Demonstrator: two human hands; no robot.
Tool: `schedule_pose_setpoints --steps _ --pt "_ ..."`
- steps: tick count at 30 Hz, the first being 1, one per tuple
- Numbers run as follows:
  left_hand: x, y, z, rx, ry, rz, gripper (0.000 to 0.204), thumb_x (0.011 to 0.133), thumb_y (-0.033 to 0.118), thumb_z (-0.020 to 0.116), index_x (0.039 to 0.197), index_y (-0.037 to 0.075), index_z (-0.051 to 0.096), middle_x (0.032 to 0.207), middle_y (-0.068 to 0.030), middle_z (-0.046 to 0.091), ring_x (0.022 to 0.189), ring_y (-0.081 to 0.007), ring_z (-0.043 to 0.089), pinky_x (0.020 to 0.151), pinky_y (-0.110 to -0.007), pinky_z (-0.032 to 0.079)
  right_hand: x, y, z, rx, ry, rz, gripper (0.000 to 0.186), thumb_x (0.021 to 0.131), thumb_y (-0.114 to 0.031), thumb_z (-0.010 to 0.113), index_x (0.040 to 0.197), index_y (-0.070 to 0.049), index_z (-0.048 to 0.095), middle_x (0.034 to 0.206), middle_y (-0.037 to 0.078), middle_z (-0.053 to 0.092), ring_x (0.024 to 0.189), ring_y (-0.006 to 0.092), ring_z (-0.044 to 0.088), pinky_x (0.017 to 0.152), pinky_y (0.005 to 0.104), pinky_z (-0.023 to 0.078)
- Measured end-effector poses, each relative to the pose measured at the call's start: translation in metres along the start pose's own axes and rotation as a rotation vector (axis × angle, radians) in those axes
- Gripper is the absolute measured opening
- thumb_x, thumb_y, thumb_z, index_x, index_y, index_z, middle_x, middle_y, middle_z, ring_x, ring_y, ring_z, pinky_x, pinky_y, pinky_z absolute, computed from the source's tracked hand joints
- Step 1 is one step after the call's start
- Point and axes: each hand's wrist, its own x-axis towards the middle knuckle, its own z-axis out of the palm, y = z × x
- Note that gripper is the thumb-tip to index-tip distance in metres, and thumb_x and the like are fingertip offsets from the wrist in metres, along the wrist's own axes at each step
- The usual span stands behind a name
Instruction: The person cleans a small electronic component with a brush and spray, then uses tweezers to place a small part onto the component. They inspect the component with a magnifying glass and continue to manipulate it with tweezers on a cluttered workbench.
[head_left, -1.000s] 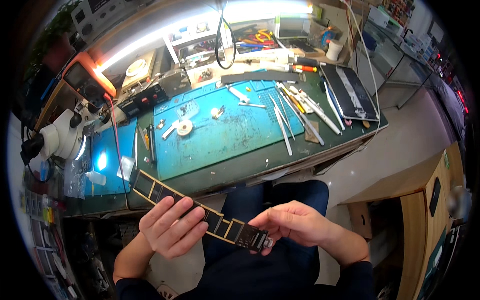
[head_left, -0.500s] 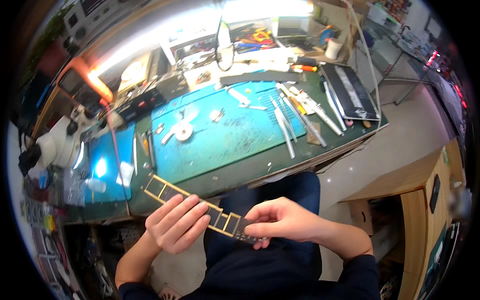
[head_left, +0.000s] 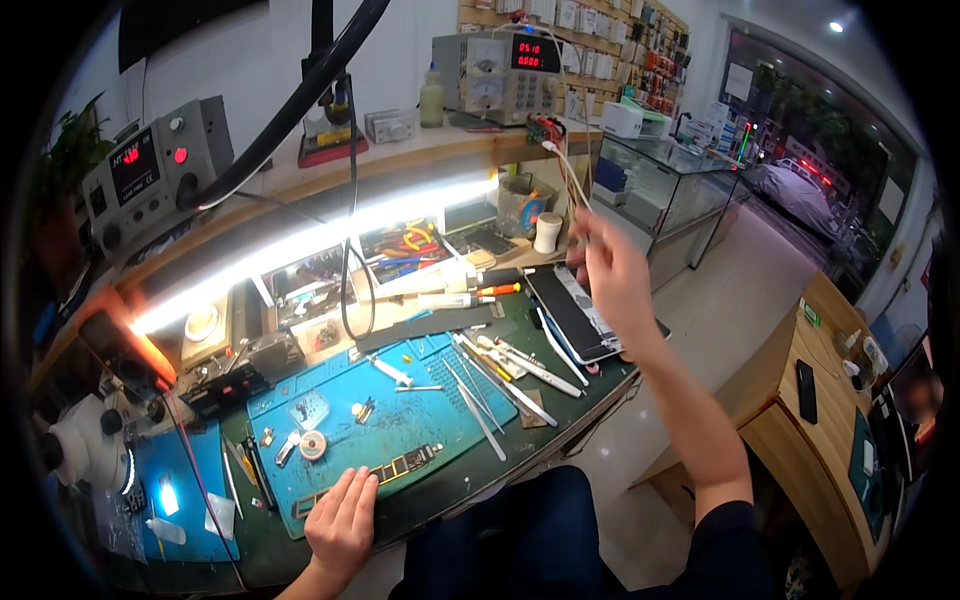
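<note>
A long, narrow dark circuit board (head_left: 402, 466) with gold-edged rectangles lies along the near edge of the blue work mat (head_left: 400, 425). My left hand (head_left: 342, 515) is closed over its middle, fingers together, the thumb hidden. Raised over the far right of the bench, my right hand (head_left: 615, 275) is beside a white cable (head_left: 570, 175) that comes down from the shelf. The fingers there are blurred, and whether they grip the cable is not visible. Below that hand lies a dark phone-like panel (head_left: 565, 315) with a silvery strip.
Tweezers (head_left: 478, 405), pens and a syringe (head_left: 388, 370) lie on the mat's right half. A small round spool (head_left: 312, 445) sits at its left. A microscope (head_left: 85, 440) stands far left. On the shelf is a power supply (head_left: 490, 80); a black hose (head_left: 290, 115) hangs in front.
The board has gone from both hands over my lap to the mat, under my left hand. My right hand has let go of it and risen far right toward the cable. The view has tilted up.
</note>
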Motion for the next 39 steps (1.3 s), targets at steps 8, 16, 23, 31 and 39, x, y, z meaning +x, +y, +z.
schedule_pose_setpoints --steps 8,16,23,31,39 --pt "-0.004 0.0 0.01 -0.032 0.03 -0.117 0.03 0.081 -0.009 0.062 0.11 -0.004 0.066 0.107 -0.0179 0.075 0.099 -0.0346 0.074 0.084 -0.041 0.06 0.142 0.01 0.035 -0.697 0.159 -0.346 0.037 0.095 -0.018 0.063 0.128 -0.002 0.064 0.114 0.017 0.07 0.106 0.0372 0.067 0.091 0.0456 0.053" --pt "0.021 -0.001 -0.023 -0.355 -0.11 -0.359 0.032 0.087 -0.011 0.055 0.116 -0.003 0.067 0.102 -0.018 0.069 0.09 -0.0342 0.068 0.078 -0.039 0.053 0.053 0.07 -0.077 -0.269 0.317 0.027 0.038 0.099 -0.031 0.066 0.119 0.001 0.066 0.106 0.014 0.073 0.098 0.0233 0.07 0.084 0.0353 0.054" --pt "0.078 -0.012 -0.013 -0.824 -0.62 -0.361 0.029 0.094 0.001 0.061 0.123 -0.001 0.065 0.101 -0.0159 0.058 0.101 -0.0313 0.059 0.089 -0.038 0.048 -0.183 0.174 -0.158 0.353 0.446 1.095 0.041 0.102 -0.037 0.063 0.125 -0.004 0.056 0.098 0.01 0.067 0.081 0.0165 0.063 0.066 0.0291 0.051" --pt "0.094 0.002 0.005 -0.588 -0.795 0.234 0.053 0.088 0.02 0.078 0.138 0.014 0.061 0.111 -0.0074 0.055 0.103 -0.0279 0.054 0.094 -0.04 0.045 -0.254 0.308 -0.137 1.431 0.671 1.508 0.057 0.101 -0.035 0.064 0.13 0.011 0.047 0.118 0.024 0.063 0.106 0.0356 0.067 0.098 0.0467 0.059" --pt "0.063 -0.013 0.025 -0.561 -0.606 0.187 0.066 0.08 0.033 0.082 0.14 0.014 0.061 0.11 -0.0064 0.058 0.103 -0.0265 0.056 0.091 -0.039 0.048 -0.283 0.411 -0.188 1.653 1.174 1.451 0.029 0.083 0.007 0.07 0.11 0.009 0.059 0.095 0.017 0.069 0.088 0.0303 0.07 0.082 0.0387 0.064"
